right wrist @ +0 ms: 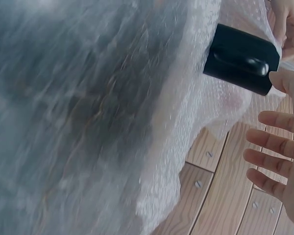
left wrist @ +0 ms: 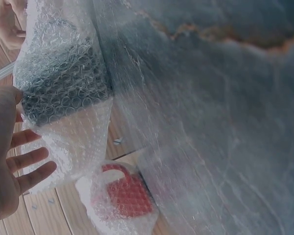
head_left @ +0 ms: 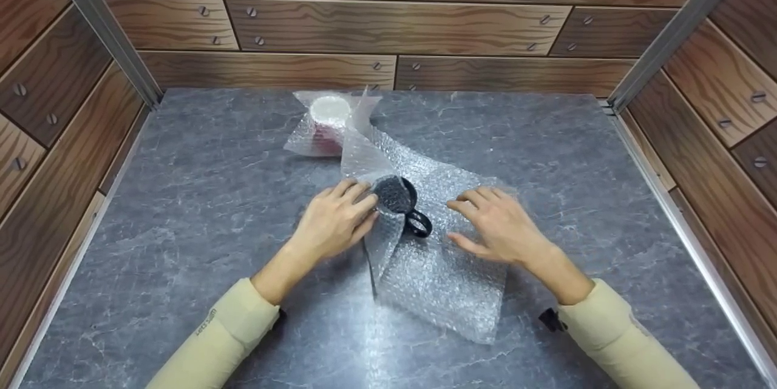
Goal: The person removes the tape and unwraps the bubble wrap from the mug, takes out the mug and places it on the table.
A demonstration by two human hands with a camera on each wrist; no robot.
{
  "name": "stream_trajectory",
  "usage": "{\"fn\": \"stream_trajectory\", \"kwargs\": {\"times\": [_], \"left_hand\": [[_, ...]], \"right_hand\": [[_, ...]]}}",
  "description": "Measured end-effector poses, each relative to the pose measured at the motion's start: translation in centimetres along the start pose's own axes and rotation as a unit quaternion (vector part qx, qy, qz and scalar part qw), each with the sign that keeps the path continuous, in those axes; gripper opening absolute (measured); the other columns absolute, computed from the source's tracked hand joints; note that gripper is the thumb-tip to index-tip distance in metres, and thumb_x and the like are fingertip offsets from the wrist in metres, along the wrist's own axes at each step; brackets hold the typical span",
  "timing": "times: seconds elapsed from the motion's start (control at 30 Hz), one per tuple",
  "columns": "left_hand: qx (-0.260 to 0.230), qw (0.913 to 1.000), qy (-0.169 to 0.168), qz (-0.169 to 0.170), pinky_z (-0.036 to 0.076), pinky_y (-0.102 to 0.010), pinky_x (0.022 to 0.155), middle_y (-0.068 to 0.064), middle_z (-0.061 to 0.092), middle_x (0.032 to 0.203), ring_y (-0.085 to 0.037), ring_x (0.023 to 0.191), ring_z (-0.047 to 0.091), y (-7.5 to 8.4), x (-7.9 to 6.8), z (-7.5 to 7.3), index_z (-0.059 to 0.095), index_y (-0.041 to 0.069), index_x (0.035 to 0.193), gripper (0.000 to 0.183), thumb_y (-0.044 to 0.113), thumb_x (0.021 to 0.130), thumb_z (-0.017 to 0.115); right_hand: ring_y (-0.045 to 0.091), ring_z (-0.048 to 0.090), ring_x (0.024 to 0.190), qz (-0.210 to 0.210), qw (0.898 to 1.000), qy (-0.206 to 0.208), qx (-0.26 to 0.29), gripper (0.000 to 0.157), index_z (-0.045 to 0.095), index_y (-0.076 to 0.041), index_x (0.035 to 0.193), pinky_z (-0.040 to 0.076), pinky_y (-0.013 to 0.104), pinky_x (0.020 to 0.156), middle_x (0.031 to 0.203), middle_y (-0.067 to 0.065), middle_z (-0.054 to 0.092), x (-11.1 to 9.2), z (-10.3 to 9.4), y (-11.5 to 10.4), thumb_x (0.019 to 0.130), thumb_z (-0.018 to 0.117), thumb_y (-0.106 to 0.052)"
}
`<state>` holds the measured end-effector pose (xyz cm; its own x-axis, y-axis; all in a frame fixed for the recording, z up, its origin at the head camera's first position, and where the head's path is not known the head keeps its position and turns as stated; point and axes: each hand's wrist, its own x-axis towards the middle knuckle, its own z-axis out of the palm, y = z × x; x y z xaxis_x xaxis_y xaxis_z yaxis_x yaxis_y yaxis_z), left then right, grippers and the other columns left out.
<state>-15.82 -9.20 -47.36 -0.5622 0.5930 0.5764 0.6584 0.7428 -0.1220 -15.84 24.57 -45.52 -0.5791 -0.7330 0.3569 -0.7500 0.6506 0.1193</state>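
Note:
A black mug (head_left: 410,193) stands upright on a sheet of bubble wrap (head_left: 449,292), its handle toward the front right. From the left, a flap of the wrap is folded up over the mug's side and part of its mouth. My left hand (head_left: 335,219) touches this flap at the mug's left side; in the left wrist view its fingers (left wrist: 32,160) are spread and fairly straight. My right hand (head_left: 501,225) hovers over the wrap to the right of the mug, thumb and fingers apart, holding nothing. In the right wrist view the mug's side (right wrist: 242,58) is bare.
Behind the mug, at the back left, stands a red mug (head_left: 328,137) wrapped in bubble wrap, overlapped by the sheet's far corner in the head view. The grey marbled table (head_left: 200,207) is bordered by wood-patterned walls (head_left: 394,25) and metal posts (head_left: 100,25).

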Motion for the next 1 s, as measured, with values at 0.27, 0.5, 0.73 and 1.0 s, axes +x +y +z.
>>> {"fn": "stream_trajectory", "kwargs": {"times": [0.27, 0.5, 0.73, 1.0], "left_hand": [[0.006, 0.9999, 0.013, 0.004, 0.064, -0.037, 0.087, -0.006, 0.074, 0.124, -0.026, 0.111, 0.070, 0.0, 0.0, 0.2, 0.065, 0.016, 0.110, 0.022, 0.036, 0.101, 0.066], [0.007, 0.9999, 0.005, 0.005, 0.065, -0.037, 0.088, -0.007, 0.074, 0.124, -0.026, 0.112, 0.070, 0.0, 0.1, 0.1, 0.065, 0.016, 0.112, 0.023, 0.036, 0.101, 0.066], [0.008, 0.9999, 0.006, 0.004, 0.065, -0.037, 0.088, -0.007, 0.074, 0.125, -0.026, 0.111, 0.070, 0.0, 0.1, 0.1, 0.066, 0.017, 0.114, 0.025, 0.038, 0.101, 0.066], [0.015, 0.9999, -0.007, 0.002, 0.065, -0.038, 0.088, -0.006, 0.074, 0.121, -0.027, 0.111, 0.070, 0.0, 0.2, -0.2, 0.067, 0.017, 0.112, 0.025, 0.039, 0.102, 0.065]], "right_hand": [[0.027, 0.071, 0.103, -0.005, 0.999, -0.005, -0.035, 0.054, 0.072, -0.012, 0.124, 0.063, 0.044, 0.091, 0.112, 0.009, 0.075, 1.8, 0.9, -1.2, 0.097, 0.066, -0.058], [0.025, 0.070, 0.098, -0.007, 0.999, -0.003, -0.047, 0.055, 0.072, -0.013, 0.121, 0.063, 0.040, 0.084, 0.108, 0.007, 0.074, 2.6, 1.8, -1.9, 0.098, 0.061, -0.062], [0.024, 0.068, 0.091, -0.016, 0.998, 0.004, -0.067, 0.048, 0.074, -0.013, 0.111, 0.061, 0.037, 0.074, 0.102, 0.007, 0.073, 3.0, 2.6, -2.5, 0.100, 0.061, -0.057], [0.024, 0.070, 0.086, -0.011, 0.998, 0.018, -0.058, 0.035, 0.074, -0.012, 0.103, 0.062, 0.036, 0.072, 0.096, 0.006, 0.075, 3.2, 3.1, -2.9, 0.102, 0.063, -0.046]]}}
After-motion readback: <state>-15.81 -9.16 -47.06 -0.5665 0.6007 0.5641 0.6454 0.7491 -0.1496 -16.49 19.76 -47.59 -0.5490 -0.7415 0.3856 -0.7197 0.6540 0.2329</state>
